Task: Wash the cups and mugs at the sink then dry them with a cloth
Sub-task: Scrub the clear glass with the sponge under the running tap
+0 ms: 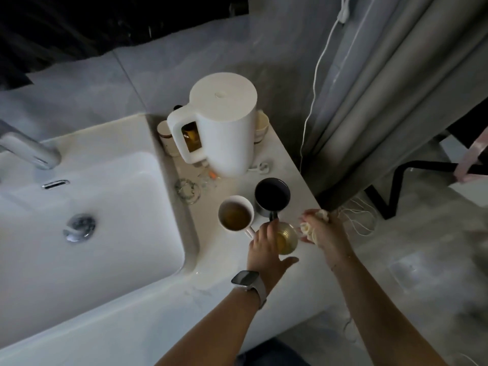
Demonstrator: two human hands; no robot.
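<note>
Fingers (266,231) of our left hand (264,249) are stretched almost straight over the near side of a small clear glass cup (286,240), the thumb spread wide below it; they touch or reach past the glass, and we cannot tell whether they actually close on it. Our right hand (320,228) has its fingers curled round a bunched pale cream cloth (307,229), which sits just right of the glass and seems to meet its rim. A grey smartwatch (244,280) with a light strap is on our left wrist.

Our glass cup stands near the front right corner of the white stone counter (280,159), with a yellowish tint inside. Just beyond our left fingertips is a white ceramic mug (236,216) holding brown liquid, its handle pointing toward us. Beside it on the right, touching or nearly so, stands a dark metal mug (272,196) with a black handle that points down toward our left hand. Behind them we see a tall white electric kettle (220,125), with small cream cups (261,126) stacked behind it to the right and a pale jar (165,133) to its left. A clear glass coaster-like piece (188,191) lies between the kettle and the white mug.

Left of the counter, the white rectangular sink basin (92,207) shows a chrome drain (79,227) and a chrome tap (31,149) at the far left. Grey curtains (396,75) hang on the right with a white cord (314,96) running down beside them.
</note>
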